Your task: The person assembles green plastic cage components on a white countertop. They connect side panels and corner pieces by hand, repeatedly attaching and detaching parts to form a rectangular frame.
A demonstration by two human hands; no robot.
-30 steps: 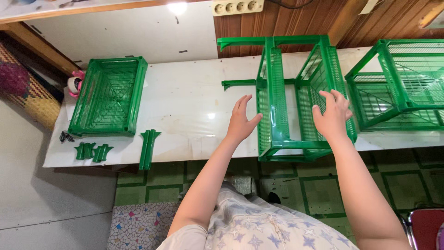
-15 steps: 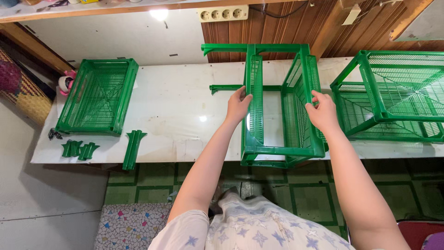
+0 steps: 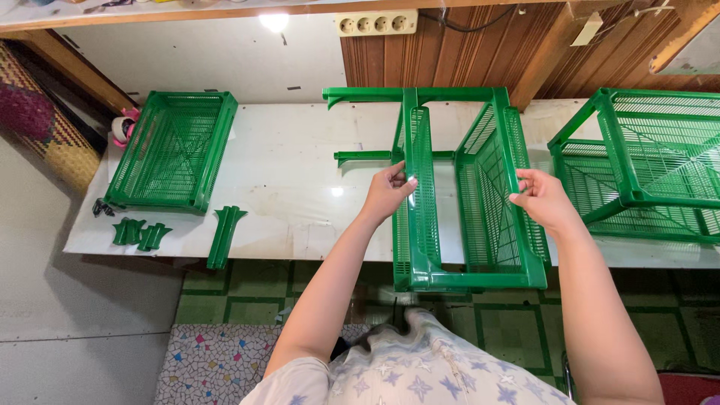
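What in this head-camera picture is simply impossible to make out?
- Finished green rack: its right part is cut off by the picture's right edge.
- Pink-and-white object: mostly hidden behind the flat green basket, kind unclear.
- Small dark bits at the table corner: too small to identify.
- Left hand and right hand on the green shelf frame: fingertips hidden behind its mesh sides.

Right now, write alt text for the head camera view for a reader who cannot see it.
A person's left hand and right hand grip opposite sides of a green plastic rack standing on a white table. A loose green tray and green legs lie to the left, another assembled rack stands right.
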